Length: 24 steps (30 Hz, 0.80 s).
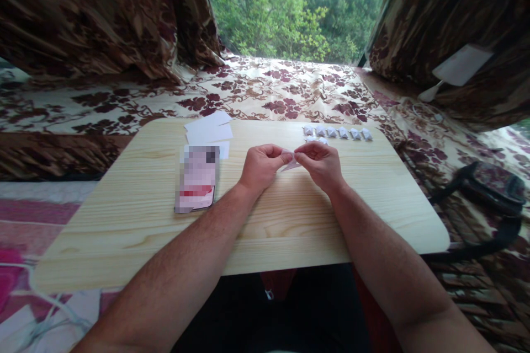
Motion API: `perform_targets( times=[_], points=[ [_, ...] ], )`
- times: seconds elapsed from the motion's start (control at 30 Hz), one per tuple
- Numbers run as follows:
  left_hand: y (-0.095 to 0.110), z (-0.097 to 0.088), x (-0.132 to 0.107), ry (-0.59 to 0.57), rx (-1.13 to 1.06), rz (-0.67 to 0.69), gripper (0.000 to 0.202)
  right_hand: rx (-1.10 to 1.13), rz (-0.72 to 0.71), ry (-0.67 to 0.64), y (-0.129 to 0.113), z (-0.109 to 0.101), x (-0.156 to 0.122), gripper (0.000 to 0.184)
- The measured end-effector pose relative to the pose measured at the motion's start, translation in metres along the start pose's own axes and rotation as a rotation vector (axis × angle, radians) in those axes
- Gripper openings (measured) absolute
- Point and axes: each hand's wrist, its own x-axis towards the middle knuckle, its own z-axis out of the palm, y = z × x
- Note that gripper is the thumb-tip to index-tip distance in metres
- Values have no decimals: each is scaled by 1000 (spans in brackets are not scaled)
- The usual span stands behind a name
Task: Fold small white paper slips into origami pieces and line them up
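Your forearms (381,248) reach across the wood-grain table (285,237).
Your left hand (261,166) and right hand (321,164) pinch the small paper piece (291,165), thumbs against fingers, its visible part between them.

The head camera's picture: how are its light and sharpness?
Head view: daylit green foliage bright, brown floral fabric curtains dark; head view: small pale paper piece soft; head view: square pixelation covers much of the pale pink rectangular phone; head view: far right smeared.
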Motion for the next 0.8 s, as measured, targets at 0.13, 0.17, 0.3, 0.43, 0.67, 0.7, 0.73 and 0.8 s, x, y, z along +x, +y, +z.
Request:
perform_targets(
  times=[0.13, 0.17, 0.3, 0.43, 0.67, 0.7, 0.73, 0.8],
  points=[
    [-1, 0, 0, -3, 5, 4, 33, -7, 13, -8, 0, -1, 0, 11],
    [-1, 0, 0, -3, 4, 2, 33, -6, 17, -9, 0, -1, 0, 11],
    [-1, 0, 1, -5, -3, -8, 33, -13, 14, -4, 1, -1, -1, 11],
    [-1, 0, 1, 1, -7, -5, 32, -39, 0, 3, 0, 0, -1, 9],
    [-3, 0, 1, 17, -2, 0, 33, -82, -5, -2, 2, -1, -1, 12],
    [-3, 0, 1, 18, 2, 2, 33, -84, -5, -3, 2, -1, -1, 12],
    [-3, 0, 1, 17, 4, 4, 33, -83, -5, -4, 2, -1, -1, 12],
    [-3, 0, 1, 19, 5, 9, 33, -77, -1, -7, 2, -1, -1, 12]
  ],
)
